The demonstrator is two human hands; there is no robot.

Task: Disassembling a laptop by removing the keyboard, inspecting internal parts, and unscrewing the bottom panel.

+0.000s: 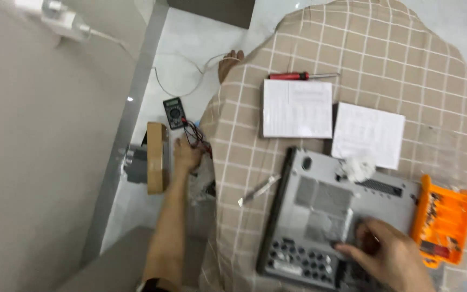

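Right hand (pixel 390 257) presses flat, unclenched, on grey upturned laptop underside (pixel 325 211); left hand (pixel 186 157) reaches at nine o'clock toward red-black multimeter leads (pixel 197 135), grip indiscernible. Advise steadying chassis firmly.

Laptop (pixel 320 216): grey, closed, flipped underside up on checked cloth, turned at slight angle; vent grilles and round holes visible in base; lower right part covered by right hand (pixel 393 257), fingers spread flat on base.

Multimeter leads (pixel 195 135): red and black wires, tangled, off cloth's left edge, just beside small dark multimeter (pixel 174 113) lying face up on floor; left hand (pixel 186 157) touching them.
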